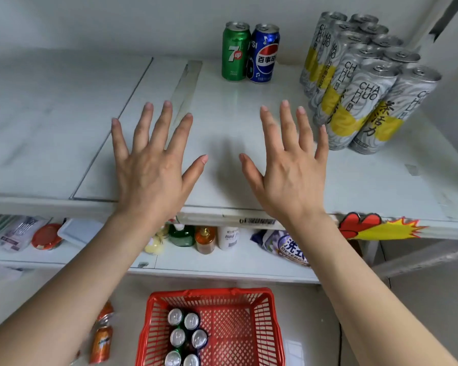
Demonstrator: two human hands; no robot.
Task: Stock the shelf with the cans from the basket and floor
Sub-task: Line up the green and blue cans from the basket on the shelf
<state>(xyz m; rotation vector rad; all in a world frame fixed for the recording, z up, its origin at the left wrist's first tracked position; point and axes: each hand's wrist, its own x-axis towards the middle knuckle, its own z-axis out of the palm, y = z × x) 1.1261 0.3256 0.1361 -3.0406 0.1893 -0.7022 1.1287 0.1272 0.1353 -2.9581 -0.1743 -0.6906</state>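
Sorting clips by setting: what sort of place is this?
Probably a small shop: white metal shelves with a barcode label, rows of tall silver-and-yellow cans, and a red plastic shopping basket on the floor.

We see a smooth, scuffed matt white shelf [249, 159]. Cans [251, 52] on it look like glossy printed metal with bare silvery tops. Basket [265, 336] below: red plastic lattice, slight sheen.
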